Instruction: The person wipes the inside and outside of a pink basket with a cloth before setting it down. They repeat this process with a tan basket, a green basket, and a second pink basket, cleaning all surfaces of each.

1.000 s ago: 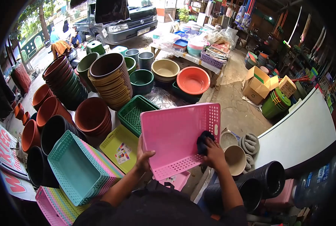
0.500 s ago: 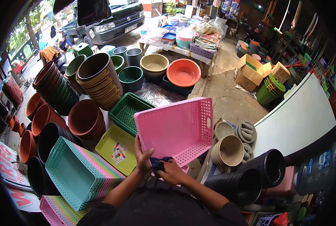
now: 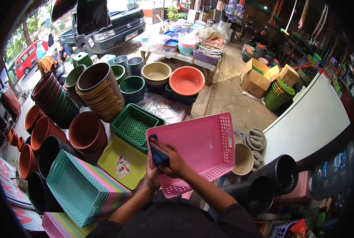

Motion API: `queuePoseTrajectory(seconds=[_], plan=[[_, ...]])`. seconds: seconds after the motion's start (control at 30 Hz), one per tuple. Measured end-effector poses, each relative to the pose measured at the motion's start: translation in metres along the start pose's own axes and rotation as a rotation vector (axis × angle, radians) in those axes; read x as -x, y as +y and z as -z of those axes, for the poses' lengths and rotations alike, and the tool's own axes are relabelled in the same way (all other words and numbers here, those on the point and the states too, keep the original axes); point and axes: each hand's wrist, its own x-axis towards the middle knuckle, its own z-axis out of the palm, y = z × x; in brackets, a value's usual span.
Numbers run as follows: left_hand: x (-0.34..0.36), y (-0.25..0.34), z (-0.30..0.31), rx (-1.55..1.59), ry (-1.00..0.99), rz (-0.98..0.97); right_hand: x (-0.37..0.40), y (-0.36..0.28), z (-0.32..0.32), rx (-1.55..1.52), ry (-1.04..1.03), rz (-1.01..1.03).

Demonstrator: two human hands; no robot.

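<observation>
A pink plastic basket [image 3: 197,142] with perforated sides is held up in front of me, its open inside facing me. My left hand [image 3: 152,174] grips its left side, with part of the fingers hidden behind the wall. Inside the basket, near that same side, my right hand [image 3: 171,158] presses a dark blue cloth [image 3: 159,155] against the plastic. Just left of the basket lie a yellow-green basket [image 3: 134,168] with a printed label in it and a green basket [image 3: 135,123].
Stacked pastel baskets [image 3: 77,186] stand at lower left, beside brown pots [image 3: 87,129] and black pots [image 3: 56,152]. Black buckets [image 3: 250,194] lie at right near a beige pot [image 3: 242,158]. A red-orange basin [image 3: 187,81] sits ahead, and a dark vehicle [image 3: 109,29] is parked beyond.
The pink basket has shifted right and down and turned more toward me. My right hand has moved the cloth up from the basket's lower edge to its inner left side.
</observation>
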Motion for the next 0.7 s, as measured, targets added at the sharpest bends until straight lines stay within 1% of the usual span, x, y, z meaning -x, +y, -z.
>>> queuePoseTrajectory(seconds=[0.07, 0.1, 0.13, 0.2, 0.27, 0.33, 0.37, 0.4, 0.43, 0.47, 0.53, 0.57, 0.6, 0.67, 0.7], plan=[[0.004, 0.01, 0.001, -0.019, -0.032, 0.142, -0.003, 0.016, 0.014, 0.362, -0.227, 0.069], [0.003, 0.009, -0.008, -0.017, 0.032, 0.072, -0.005, 0.019, 0.023, 0.488, -0.247, 0.07], [0.004, 0.011, -0.011, -0.015, 0.027, 0.081, -0.002, 0.031, 0.033, 0.49, -0.244, 0.061], [0.004, 0.014, -0.015, -0.061, 0.046, 0.062, 0.007, 0.068, 0.056, 0.887, -0.249, 0.228], [0.006, 0.016, -0.004, -0.118, 0.045, 0.044, 0.02, 0.097, 0.091, 1.085, -0.179, 0.208], [0.006, 0.033, -0.006, -0.096, 0.086, 0.069, 0.04, 0.119, 0.123, 1.353, -0.187, 0.07], [0.005, 0.04, -0.008, -0.08, 0.146, 0.109, 0.047, 0.118, 0.132, 1.343, -0.192, 0.068], [0.004, 0.04, -0.004, -0.083, 0.154, 0.111, 0.05, 0.11, 0.14, 1.387, -0.152, 0.085], [0.002, 0.039, -0.001, -0.095, 0.122, 0.101, 0.048, 0.098, 0.145, 1.432, -0.114, 0.105], [0.003, 0.039, 0.002, -0.108, 0.092, 0.095, 0.048, 0.086, 0.141, 1.424, -0.123, 0.106], [0.0, 0.04, -0.001, -0.158, 0.123, 0.104, 0.046, 0.057, 0.13, 1.391, 0.132, 0.019], [-0.002, 0.041, -0.004, -0.205, 0.15, 0.107, 0.051, 0.053, 0.128, 1.371, 0.187, 0.043], [-0.004, 0.042, -0.006, -0.202, 0.155, 0.112, 0.057, 0.054, 0.127, 1.371, 0.18, 0.042], [-0.009, 0.045, -0.01, -0.286, 0.186, 0.116, 0.067, 0.062, 0.126, 1.366, 0.165, 0.243], [-0.012, 0.045, -0.008, -0.285, 0.187, 0.121, 0.07, 0.069, 0.123, 1.346, 0.107, 0.236]])
